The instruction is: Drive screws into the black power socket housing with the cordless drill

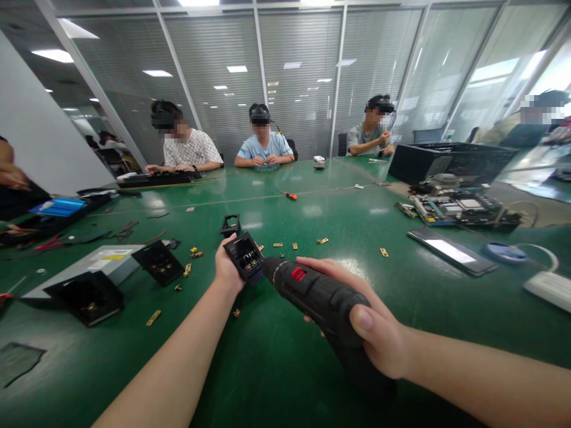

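Observation:
My left hand [226, 267] is closed around a small black plastic socket part [244, 257] with brass contacts inside, held just above the green table [276, 368]. My right hand [370, 327] grips a black electric screwdriver [321, 300] with a red switch. Its tip points into the open face of the black part. Both forearms reach in from the bottom edge.
Two more black socket parts [157, 261] [84, 297] lie left beside a grey metal box [102, 261]. Small brass pieces [322, 241] are scattered ahead. A circuit board [459, 209], black case [446, 161] and phone [450, 251] sit right. Three people sit at the far side.

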Motion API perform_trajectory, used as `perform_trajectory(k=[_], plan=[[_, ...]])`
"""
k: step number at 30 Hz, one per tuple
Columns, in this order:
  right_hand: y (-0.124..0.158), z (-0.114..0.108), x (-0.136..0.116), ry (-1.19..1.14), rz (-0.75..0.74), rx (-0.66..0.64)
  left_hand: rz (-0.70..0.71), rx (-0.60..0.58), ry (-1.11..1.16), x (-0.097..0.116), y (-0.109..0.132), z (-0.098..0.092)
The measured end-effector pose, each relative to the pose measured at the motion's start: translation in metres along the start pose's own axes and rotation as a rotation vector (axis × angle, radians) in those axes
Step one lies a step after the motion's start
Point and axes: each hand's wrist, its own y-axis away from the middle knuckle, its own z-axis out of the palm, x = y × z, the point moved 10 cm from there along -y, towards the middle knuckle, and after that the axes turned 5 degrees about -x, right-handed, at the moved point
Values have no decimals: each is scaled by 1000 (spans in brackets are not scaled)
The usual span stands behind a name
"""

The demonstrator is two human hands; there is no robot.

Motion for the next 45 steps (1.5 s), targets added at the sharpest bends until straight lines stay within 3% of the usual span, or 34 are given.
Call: perform_trajectory(k=[27,45], plan=[[1,7,7,-165,40,-58,-1,2,7,-2,1,-2],[3,5,5,-94,19,-37,11,2,-2,-3,1,-5]])
